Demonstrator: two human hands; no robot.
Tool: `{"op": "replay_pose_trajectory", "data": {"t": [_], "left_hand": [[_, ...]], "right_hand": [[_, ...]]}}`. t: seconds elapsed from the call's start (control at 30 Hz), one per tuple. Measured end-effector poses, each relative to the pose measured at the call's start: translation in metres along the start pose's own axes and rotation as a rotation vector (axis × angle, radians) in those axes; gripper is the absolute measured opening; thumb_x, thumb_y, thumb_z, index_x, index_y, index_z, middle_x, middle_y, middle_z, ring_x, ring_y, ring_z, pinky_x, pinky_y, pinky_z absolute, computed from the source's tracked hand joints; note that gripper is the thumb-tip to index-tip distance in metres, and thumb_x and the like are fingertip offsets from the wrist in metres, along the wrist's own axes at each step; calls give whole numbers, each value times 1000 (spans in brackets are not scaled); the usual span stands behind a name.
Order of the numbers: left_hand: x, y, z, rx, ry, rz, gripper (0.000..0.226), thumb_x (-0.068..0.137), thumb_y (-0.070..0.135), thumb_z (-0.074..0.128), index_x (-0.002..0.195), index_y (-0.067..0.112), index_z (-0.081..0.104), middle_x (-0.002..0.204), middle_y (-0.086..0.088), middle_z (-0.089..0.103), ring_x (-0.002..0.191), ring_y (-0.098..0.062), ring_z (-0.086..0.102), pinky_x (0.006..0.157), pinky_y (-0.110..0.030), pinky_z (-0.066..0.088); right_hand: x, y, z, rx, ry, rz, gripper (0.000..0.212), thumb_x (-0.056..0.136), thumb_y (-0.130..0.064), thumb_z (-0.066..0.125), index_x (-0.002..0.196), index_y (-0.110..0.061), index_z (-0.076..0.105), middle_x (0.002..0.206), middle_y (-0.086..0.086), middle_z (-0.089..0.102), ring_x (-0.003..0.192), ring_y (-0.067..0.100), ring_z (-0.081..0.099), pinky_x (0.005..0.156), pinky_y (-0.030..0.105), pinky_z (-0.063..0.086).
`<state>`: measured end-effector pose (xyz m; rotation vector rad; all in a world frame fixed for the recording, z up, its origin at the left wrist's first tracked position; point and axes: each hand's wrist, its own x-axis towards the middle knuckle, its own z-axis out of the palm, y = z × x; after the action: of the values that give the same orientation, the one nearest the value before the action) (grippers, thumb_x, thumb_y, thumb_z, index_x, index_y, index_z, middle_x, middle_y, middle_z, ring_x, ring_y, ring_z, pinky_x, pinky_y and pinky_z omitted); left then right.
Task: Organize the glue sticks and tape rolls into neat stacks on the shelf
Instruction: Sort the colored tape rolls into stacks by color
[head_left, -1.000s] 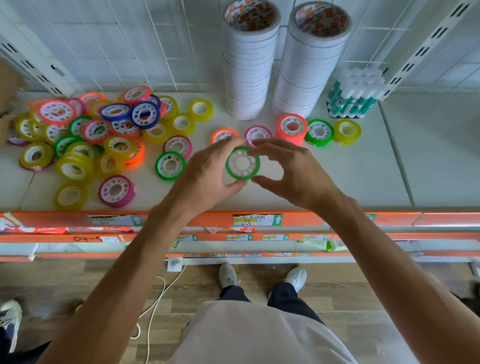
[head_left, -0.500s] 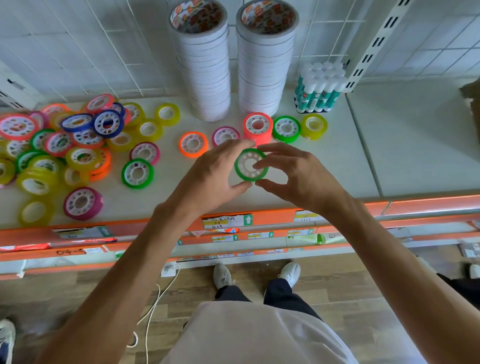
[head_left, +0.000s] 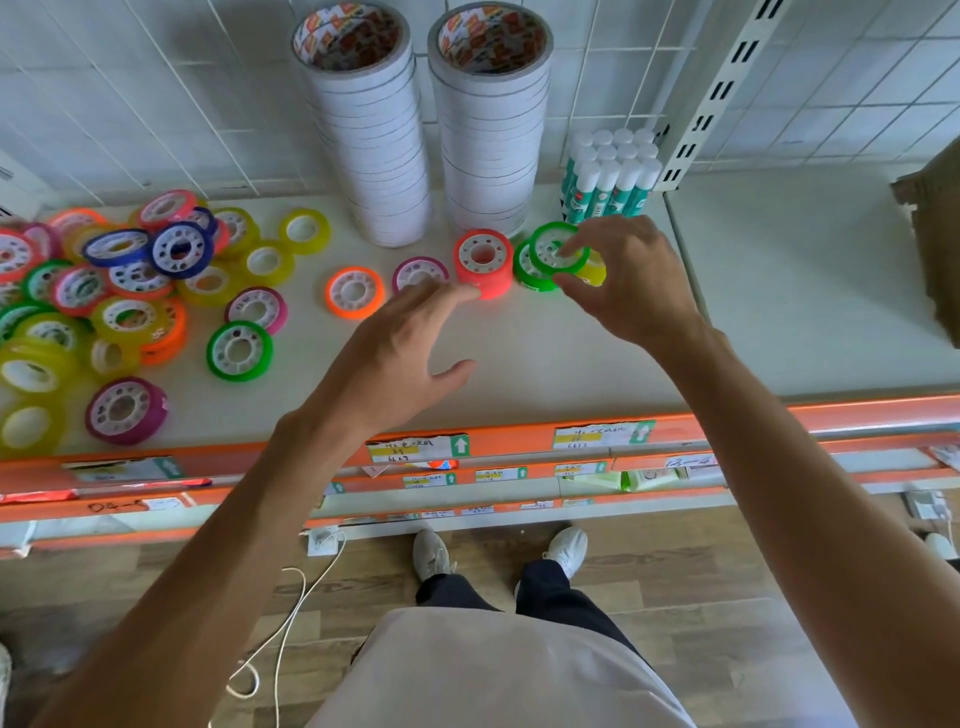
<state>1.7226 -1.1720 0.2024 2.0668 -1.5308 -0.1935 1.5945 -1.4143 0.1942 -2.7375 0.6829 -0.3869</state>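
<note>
1. A green tape roll (head_left: 558, 248) is pinched by the right hand (head_left: 631, 283) right of centre in the frame, tilted over a second green roll (head_left: 530, 273) lying on the shelf (head_left: 545, 358).
2. The left hand (head_left: 400, 353) is held released at centre, fingers spread, nothing grasped.
3. A red-pink stack (head_left: 483, 262) is seen just left of the green rolls; a yellow roll (head_left: 592, 270) is partly hidden behind the right hand.
4. Loose coloured rolls (head_left: 104, 301) are piled at the left.
5. Two tall white tape stacks (head_left: 431, 135) and upright glue sticks (head_left: 608, 176) are set at the upper centre.
</note>
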Motion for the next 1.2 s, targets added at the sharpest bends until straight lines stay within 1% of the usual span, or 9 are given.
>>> {"op": "replay_pose_trajectory", "data": {"t": [0.13,0.27,0.4,0.47,0.6,0.67,0.83,1.03,1.2], "left_hand": [[-6,1,2,11,15,-15,57,84,21,77,135,13,55,131,-2,60,120,-22,57,98,-35,47],[-15,4,7,18,29,-50,53,85,20,77,133,12,57,129,-3,60,120,-22,57,96,-36,49],[-19,4,12,25,16,-58,51,85,20,76,132,11,57,128,-4,60,118,-25,57,94,-42,51],[-21,5,14,25,20,-63,51,85,20,75,131,11,57,127,-4,59,117,-24,56,93,-41,51],[-22,9,18,18,21,-78,51,85,20,74,132,12,57,127,-3,59,117,-23,55,94,-40,50],[-22,9,19,19,12,-78,51,85,20,74,132,11,57,127,-3,59,117,-24,55,94,-41,51],[-19,13,22,11,-2,-65,50,85,19,74,132,10,58,128,-5,59,119,-23,55,95,-42,52],[-21,13,26,24,-4,-20,47,85,22,71,129,10,59,126,-6,58,116,-24,57,89,-45,55],[-26,12,27,20,-7,-25,47,85,20,73,128,9,60,126,-6,59,115,-23,57,89,-45,56]], "right_hand": [[3,-1,6,10,-38,19,45,87,-38,72,128,-21,61,129,5,64,117,31,53,97,44,42],[1,-3,12,16,-55,42,56,86,-42,73,135,-22,54,127,6,63,119,31,51,96,42,39],[1,-4,14,-11,-74,53,57,86,-45,72,135,-21,53,127,6,62,119,30,50,95,41,38],[1,-4,12,-25,-96,45,58,86,-46,72,134,-20,53,129,7,62,120,30,49,96,41,39],[4,-3,6,-31,-138,38,68,82,-45,77,139,-18,50,137,8,57,128,30,45,103,43,36],[9,-4,3,-43,-151,16,70,81,-44,78,139,-17,49,137,8,57,128,30,45,104,42,35],[35,-10,1,-42,-327,-63,71,76,-35,84,136,-18,50,130,8,61,120,31,53,102,45,43],[56,-12,0,-34,-462,-43,76,68,-30,90,133,-18,53,126,6,62,115,27,57,94,32,44],[62,-15,-4,-43,-490,-52,78,65,-34,92,132,-17,54,129,5,61,117,25,56,93,30,42]]}}
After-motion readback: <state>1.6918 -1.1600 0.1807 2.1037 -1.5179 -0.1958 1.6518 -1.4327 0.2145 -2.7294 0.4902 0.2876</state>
